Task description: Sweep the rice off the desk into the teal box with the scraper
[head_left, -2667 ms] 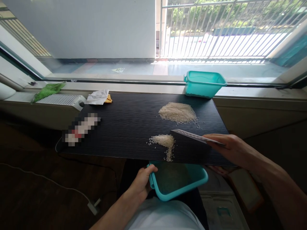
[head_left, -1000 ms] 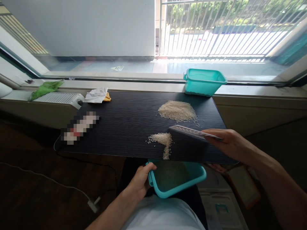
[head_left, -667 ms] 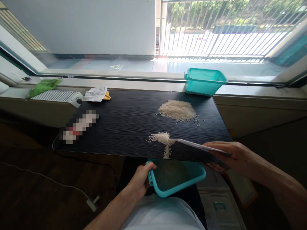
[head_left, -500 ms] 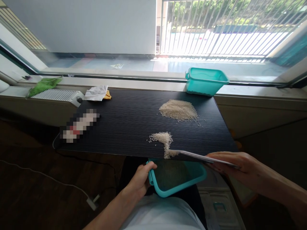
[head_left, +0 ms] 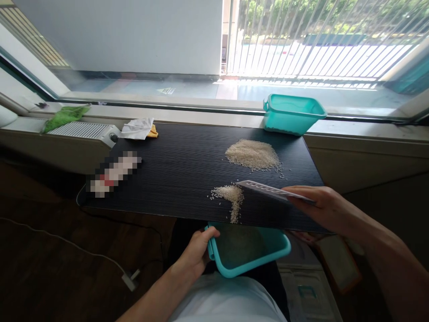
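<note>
My left hand (head_left: 197, 252) grips the left rim of a teal tub (head_left: 272, 255), held just below the near edge of the black tabletop (head_left: 174, 174); rice lies inside it. My right hand (head_left: 318, 208) holds a flat white plastic scraper (head_left: 264, 189) on edge on the table, its tip beside a small heap of rice (head_left: 229, 194). A thin trail of grains runs from that heap to the table's edge above the tub. Farther back lies a larger heap of rice (head_left: 253, 154).
A second teal tub (head_left: 292, 114) stands at the back right by the window ledge. A crumpled white tissue (head_left: 137, 128) over something yellow lies at the back left. A green cloth (head_left: 65, 118) rests on a radiator. A white cable crosses the dark floor.
My right hand swept the scraper toward the near edge, pushing grains off into the tub, then lifted it back beside the small heap. The left hand and tub stayed put.
</note>
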A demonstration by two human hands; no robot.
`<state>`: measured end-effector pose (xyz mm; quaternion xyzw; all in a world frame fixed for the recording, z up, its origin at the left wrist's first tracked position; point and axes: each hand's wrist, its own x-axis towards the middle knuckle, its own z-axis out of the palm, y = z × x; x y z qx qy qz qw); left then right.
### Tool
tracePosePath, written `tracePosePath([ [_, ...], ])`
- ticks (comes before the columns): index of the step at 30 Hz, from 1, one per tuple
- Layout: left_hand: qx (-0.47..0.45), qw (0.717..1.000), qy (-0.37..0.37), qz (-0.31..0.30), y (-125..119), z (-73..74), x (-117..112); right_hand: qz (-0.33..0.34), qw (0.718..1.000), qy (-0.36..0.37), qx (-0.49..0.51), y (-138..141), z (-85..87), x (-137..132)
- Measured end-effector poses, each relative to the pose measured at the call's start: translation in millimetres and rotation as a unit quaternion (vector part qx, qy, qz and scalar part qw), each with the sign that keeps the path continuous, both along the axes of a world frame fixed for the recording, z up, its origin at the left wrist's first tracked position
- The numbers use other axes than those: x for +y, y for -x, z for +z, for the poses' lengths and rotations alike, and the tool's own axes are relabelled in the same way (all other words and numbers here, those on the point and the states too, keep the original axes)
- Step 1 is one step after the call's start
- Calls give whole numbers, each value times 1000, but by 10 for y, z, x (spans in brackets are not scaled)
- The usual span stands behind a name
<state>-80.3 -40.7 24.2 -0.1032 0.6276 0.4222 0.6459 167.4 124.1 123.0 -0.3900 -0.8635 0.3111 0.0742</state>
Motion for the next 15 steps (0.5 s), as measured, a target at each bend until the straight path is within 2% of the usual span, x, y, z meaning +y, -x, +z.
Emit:
tracePosePath([
  [5, 7, 1000, 0, 16, 4, -9, -13, -2, 1000, -1, -2, -61, -60, 14],
  [10, 10, 1000, 8, 5, 4, -2, 4, -3, 999, 39, 15, -154, -31, -147],
  [15, 7, 1000, 6, 6, 6, 0, 1, 24, 996, 89, 9, -236, -10, -337],
])
